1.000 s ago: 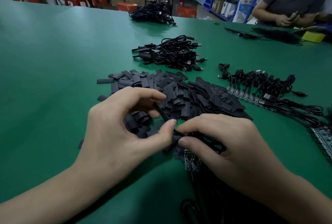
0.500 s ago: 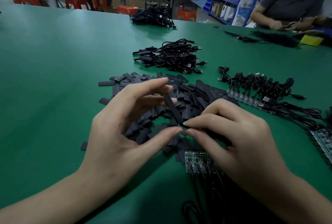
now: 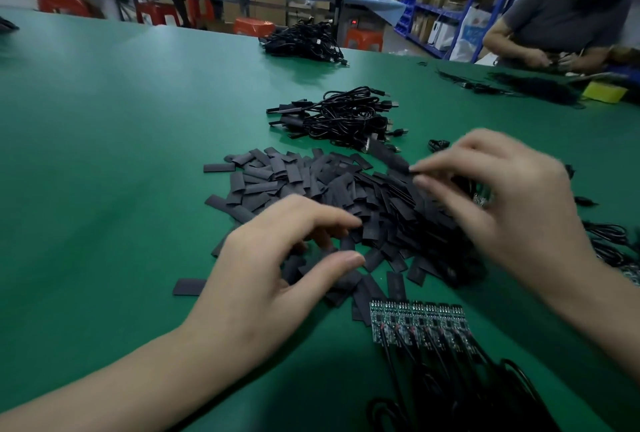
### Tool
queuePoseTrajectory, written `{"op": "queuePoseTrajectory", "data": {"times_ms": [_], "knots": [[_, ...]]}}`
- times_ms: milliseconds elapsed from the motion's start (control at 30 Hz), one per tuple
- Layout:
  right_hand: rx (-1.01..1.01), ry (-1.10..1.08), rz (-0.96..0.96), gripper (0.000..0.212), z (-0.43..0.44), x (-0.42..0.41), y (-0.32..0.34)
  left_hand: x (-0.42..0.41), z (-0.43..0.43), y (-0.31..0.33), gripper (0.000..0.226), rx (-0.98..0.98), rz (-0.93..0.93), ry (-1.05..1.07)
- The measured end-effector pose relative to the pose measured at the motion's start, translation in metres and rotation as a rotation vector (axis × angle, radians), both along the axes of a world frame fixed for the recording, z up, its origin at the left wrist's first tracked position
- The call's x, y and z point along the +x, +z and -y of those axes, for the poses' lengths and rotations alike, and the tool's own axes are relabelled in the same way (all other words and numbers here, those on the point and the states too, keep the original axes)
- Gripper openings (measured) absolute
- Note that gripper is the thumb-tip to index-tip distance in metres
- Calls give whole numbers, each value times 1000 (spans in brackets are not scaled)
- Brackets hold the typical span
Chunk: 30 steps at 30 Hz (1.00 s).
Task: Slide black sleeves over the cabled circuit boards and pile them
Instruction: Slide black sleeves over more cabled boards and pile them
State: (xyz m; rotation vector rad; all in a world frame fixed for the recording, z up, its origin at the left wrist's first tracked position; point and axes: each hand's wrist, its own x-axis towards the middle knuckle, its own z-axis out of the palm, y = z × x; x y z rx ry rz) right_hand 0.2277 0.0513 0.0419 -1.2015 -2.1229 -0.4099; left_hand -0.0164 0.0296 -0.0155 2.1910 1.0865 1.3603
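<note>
Since the earlier frame, one black sleeve [image 3: 388,157] has been lifted rightward, pinched between forefinger and thumb of the right hand [image 3: 512,209] above the heap of sleeves [image 3: 311,185]. The left hand [image 3: 277,272] is held over the heap's near edge, fingers loosely spread. Cabled circuit boards [image 3: 419,324] lie nearer on the green table [image 3: 104,154].

Your green desk [image 3: 104,154] carries a broad heap of black sleeves [image 3: 311,185] at its middle, with a stray sleeve [image 3: 189,286] apart at the near left. A row of circuit boards [image 3: 420,326] lies nearest you, just beside the heap, their black cables trailing toward you. Just beyond the heap lies a cable bundle [image 3: 339,118], and a far bundle [image 3: 304,41] lies well beyond that.
</note>
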Motion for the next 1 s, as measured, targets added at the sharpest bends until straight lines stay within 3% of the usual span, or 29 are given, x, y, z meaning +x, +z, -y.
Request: {"op": "queuePoseTrajectory", "data": {"times_ms": [200,467,567,633,733,867,1000], "knots": [[-22,-116,243,19,-115,-11,33,2,-1,-2,21,35,-241,-77],[67,-153,605,22,-244,-64,55,-2,-3,0,17,51,-306,-193],[31,-185,575,23,-266,-85,48,-3,-4,-1,16,60,-270,-201],[-111,-181,497,28,-274,-98,25,-3,-5,-1,18,66,-270,-196],[-309,-175,577,47,-282,-102,-12,-2,-5,-1,18,51,-297,-190],[-347,-223,610,57,-266,-103,-9,-2,-7,-3,17,33,-309,-170],[-343,-43,375,48,-197,-89,14,-2,-6,-4,13,20,-308,-112]]}}
